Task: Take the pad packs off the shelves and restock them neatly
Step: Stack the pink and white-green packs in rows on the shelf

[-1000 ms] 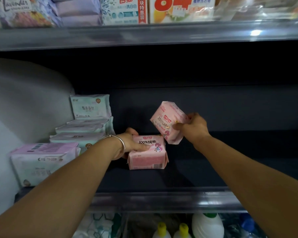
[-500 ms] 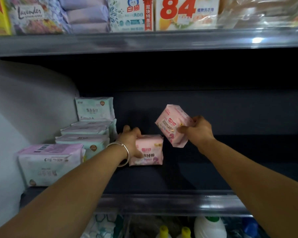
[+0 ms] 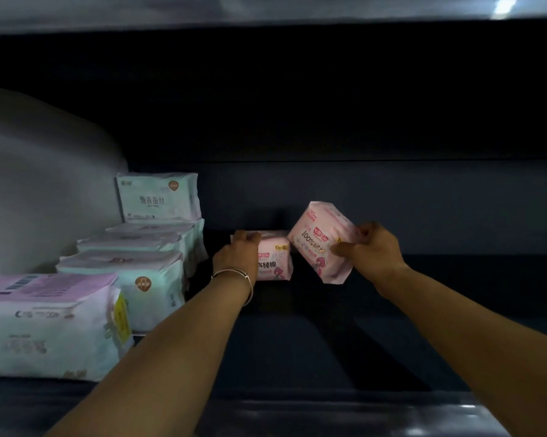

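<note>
With the left hand point(image 3: 238, 254) gripping one shelved pink pack point(image 3: 273, 261) and the right hand point(image 3: 371, 247) holding another pink pack point(image 3: 321, 241) aloft, restocking looked barely begun.

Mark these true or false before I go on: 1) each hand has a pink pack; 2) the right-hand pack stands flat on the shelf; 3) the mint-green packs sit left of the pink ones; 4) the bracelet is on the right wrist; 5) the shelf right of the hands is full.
1) True. The left hand grips the pink pack on the shelf; the right hand holds the tilted pink pack.
2) False. It is tilted and held above the shelf.
3) True. The mint-green packs are stacked to the left.
4) False. The bracelet is on the left wrist.
5) False. No packs show there.
</note>
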